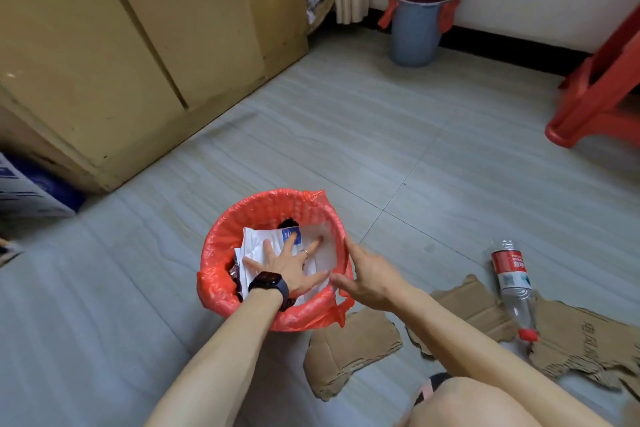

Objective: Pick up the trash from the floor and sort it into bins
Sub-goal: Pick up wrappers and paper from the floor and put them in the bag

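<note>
I saw the left hand (pixel 287 263) with fingers spread straight, pressing flat on the white paper (pixel 256 243) inside the red-lined bin (pixel 221 246). The right hand (pixel 367 279) lay open against that bin's right rim, fingers straight, holding nothing. The bin stood on the grey tiled floor (pixel 415 149). Just right of it lay torn cardboard pieces (pixel 349 350), with a clear plastic bottle (pixel 514 284) resting its cap end on them. At the floor's far edge a blue bin (pixel 420 24) stood by the wall, with a red stool (pixel 595 90) at the right edge and a yellow cabinet (pixel 104 45) on the left.
</note>
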{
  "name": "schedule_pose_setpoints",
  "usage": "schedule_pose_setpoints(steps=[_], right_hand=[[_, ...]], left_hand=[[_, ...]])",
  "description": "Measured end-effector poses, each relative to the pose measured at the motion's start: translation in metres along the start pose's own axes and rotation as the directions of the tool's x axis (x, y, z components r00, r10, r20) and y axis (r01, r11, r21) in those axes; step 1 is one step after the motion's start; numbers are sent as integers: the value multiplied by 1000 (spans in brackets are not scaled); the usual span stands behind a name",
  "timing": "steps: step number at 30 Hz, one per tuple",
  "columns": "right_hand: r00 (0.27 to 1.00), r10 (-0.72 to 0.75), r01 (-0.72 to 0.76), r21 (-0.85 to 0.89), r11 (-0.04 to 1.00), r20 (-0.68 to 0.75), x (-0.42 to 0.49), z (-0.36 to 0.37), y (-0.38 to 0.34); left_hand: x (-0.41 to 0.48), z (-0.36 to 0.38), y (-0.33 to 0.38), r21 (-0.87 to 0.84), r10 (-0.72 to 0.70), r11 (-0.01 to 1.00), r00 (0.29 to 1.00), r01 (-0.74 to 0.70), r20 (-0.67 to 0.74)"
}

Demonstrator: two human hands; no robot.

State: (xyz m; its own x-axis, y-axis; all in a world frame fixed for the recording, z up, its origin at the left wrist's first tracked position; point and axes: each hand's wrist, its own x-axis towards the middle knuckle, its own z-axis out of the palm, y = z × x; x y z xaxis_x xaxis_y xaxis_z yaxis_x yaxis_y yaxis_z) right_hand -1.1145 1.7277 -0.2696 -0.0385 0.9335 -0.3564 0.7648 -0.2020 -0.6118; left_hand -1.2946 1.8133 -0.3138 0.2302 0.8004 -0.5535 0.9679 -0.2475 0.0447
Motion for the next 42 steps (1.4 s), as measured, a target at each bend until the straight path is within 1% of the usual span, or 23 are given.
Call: schedule_pose_setpoints(steps=[4, 7, 9, 12, 17, 20, 24, 27, 31, 33, 38, 40, 42], right_hand=[[1000, 4, -4, 40, 999, -5, 8, 6, 2], [1000, -8, 8, 23, 1000, 4, 7, 13, -2], [1000, -26, 26, 38, 999, -13, 5, 20, -3], [998, -26, 27, 13, 1000, -54, 4, 26, -1], [999, -5, 5, -1, 1000, -50, 5, 25, -2], [999, 2, -4, -33, 999, -37, 3, 21, -3], [999, 12, -13, -40, 999, -39, 1, 21, -1], [1000, 13, -14, -70, 997, -19, -2, 20, -3], [1000, -7, 9, -121, 993, 12, -13, 6, -7], [999, -34, 33, -143, 989, -6, -22, -6, -11], [989, -95, 65, -247, 967, -111, -48, -50, -8], [982, -89, 38, -291, 956, -165, -65, -77, 1], [973, -47, -30, -329, 944, -225, -89, -109, 18]], left_hand=[[12, 6, -6, 94, -28, 995, 1000, 26, 12], [17, 23, -16, 64, -82, 994, 996, 83, -18], [22, 35, -22, 39, -84, 996, 996, 86, -34], [30, 48, -23, 38, -91, 995, 995, 92, -44], [38, 57, -14, 56, -122, 991, 993, 122, -2], [41, 55, -17, 17, -121, 993, 993, 121, 5], [29, 40, -30, -35, -12, 999, 999, 10, -37], [11, 20, -40, -7, 91, 996, 995, -91, -39], [-15, -6, -42, -15, 139, 990, 985, -142, -106], [-33, -22, -37, -16, 178, 983, 971, -183, -161], [-64, -68, 3, 5, 277, 957, 912, -289, -303], [-74, -90, 35, 44, 360, 929, 867, -368, -344], [-86, -113, 77, 73, 449, 887, 817, -455, -363]])
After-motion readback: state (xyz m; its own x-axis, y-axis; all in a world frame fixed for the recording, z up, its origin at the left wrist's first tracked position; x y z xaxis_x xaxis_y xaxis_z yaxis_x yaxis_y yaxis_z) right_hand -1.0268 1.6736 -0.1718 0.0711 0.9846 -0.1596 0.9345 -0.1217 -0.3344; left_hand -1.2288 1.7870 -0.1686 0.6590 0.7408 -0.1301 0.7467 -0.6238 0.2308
